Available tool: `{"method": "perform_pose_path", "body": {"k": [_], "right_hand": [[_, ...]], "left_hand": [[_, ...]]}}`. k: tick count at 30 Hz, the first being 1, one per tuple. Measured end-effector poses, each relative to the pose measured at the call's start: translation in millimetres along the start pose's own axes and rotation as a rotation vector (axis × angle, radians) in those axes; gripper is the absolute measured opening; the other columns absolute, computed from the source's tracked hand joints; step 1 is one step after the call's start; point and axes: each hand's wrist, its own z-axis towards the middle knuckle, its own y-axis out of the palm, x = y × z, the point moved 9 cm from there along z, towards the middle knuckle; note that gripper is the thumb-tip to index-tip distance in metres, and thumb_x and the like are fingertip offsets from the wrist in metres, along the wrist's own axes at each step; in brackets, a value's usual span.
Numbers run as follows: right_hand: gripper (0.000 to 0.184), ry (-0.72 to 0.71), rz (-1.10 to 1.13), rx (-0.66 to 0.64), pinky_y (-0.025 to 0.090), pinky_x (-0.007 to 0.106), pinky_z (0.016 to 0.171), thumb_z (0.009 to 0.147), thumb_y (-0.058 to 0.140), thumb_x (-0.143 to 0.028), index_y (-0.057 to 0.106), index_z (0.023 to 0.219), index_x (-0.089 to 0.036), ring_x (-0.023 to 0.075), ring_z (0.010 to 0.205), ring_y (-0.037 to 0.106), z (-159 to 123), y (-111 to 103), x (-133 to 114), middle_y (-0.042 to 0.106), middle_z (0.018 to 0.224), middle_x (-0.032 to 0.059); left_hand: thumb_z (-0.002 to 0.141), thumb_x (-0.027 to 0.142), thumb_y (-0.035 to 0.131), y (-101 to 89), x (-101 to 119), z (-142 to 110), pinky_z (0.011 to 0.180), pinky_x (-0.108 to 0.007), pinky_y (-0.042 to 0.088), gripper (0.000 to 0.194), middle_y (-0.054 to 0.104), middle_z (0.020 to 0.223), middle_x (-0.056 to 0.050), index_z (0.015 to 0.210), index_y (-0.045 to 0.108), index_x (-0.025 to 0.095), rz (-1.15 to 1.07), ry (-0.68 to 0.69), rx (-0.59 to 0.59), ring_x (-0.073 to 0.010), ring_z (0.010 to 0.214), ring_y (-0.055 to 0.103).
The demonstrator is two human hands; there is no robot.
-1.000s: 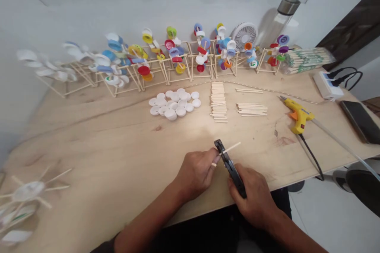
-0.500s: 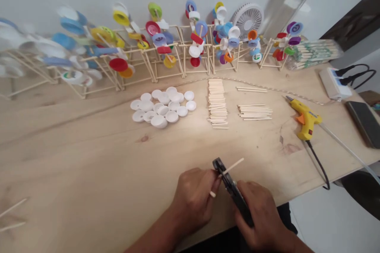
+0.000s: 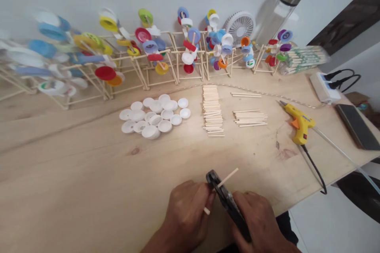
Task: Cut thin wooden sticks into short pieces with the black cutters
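- Head view: the left hand [image 3: 190, 209] is closed, its thumb and fingers pinching a thin wooden stick [image 3: 228, 177]; a stick end [image 3: 207, 210] also pokes out below the fingers, and whether it belongs to the same stick cannot be told.
- Head view: the right hand [image 3: 257, 215] has its grip wrapped around a black plier-like tool [image 3: 230, 205], whose head lies across the wooden stick just beside the left hand's fingertips. The stick's free end points up and to the right, above the surface [image 3: 89, 182].
- Head view: beyond the hands, a cluster of white cups [image 3: 150, 131] lies on the surface, with a column of short sticks [image 3: 212, 110] to its right. Farther right are a smaller bunch of sticks [image 3: 251, 118] and, behind that, a pair of sticks [image 3: 246, 95].
- Head view: a yellow glue gun [image 3: 301, 122] lies on the right, near a dark phone [image 3: 358, 126] and a white power strip [image 3: 325, 87] with black plugs in it.
- Head view: stick frames [image 3: 160, 81] bearing colourful caps [image 3: 143, 35] stand in a row along the back; the leftmost are blurred. A white fan [image 3: 240, 29], a bottle [image 3: 274, 19] with a metal lid and a bag of sticks [image 3: 305, 59] are at the back right. A twisted cord [image 3: 264, 93] runs in front of the frames.
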Motion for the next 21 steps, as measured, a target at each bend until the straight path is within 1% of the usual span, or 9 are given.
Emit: {"method": "perform_pose_path", "body": {"k": [6,9,15,18,21], "right_hand": [[0.017,0.000,-0.005,0.031,0.035,0.030,0.058,0.063,0.052,-0.020,0.049,0.079,-0.020,0.0197,0.064,0.053,0,1,1,0.059,0.071,0.0040],[0.015,0.011,0.026,0.034,0.035,0.029,0.060,0.065,0.050,-0.018,0.048,0.081,-0.020,0.0196,0.066,0.054,0,-3,0,0.060,0.072,0.0039],[0.005,0.078,0.079,0.058,0.035,0.029,0.063,0.075,0.046,-0.019,0.050,0.079,-0.020,0.0190,0.068,0.054,-4,-18,-6,0.059,0.071,0.0020],[0.005,0.090,0.099,0.067,0.036,0.030,0.065,0.077,0.046,-0.020,0.050,0.080,-0.019,0.0194,0.071,0.054,-7,-25,-9,0.060,0.074,0.0026],[0.005,0.082,0.132,0.079,0.037,0.029,0.065,0.077,0.046,-0.018,0.050,0.080,-0.019,0.0185,0.071,0.053,-13,-28,-11,0.059,0.074,0.0027]], "left_hand": [[0.079,0.006,0.040,-2.0,3,1,0.047,-0.026,0.025,0.015,0.046,0.053,0.000,0.070,0.042,0.017,0.065,0.025,0.038,-0.0124,0.047,0.038],[0.080,0.006,0.040,-1.6,6,2,0.047,-0.026,0.028,0.015,0.048,0.055,-0.001,0.071,0.046,0.016,0.113,0.045,0.045,-0.0127,0.048,0.040],[0.084,0.014,0.041,-2.5,13,2,0.048,-0.025,0.031,0.015,0.049,0.055,-0.001,0.074,0.053,0.015,0.314,0.079,0.056,-0.0123,0.049,0.042],[0.084,0.013,0.042,-2.8,20,3,0.050,-0.025,0.031,0.015,0.049,0.055,-0.001,0.074,0.053,0.015,0.415,0.095,0.060,-0.0124,0.049,0.043],[0.084,0.013,0.042,-1.3,30,4,0.049,-0.026,0.031,0.014,0.050,0.055,-0.001,0.078,0.054,0.014,0.503,0.111,0.050,-0.0132,0.049,0.044]]}}
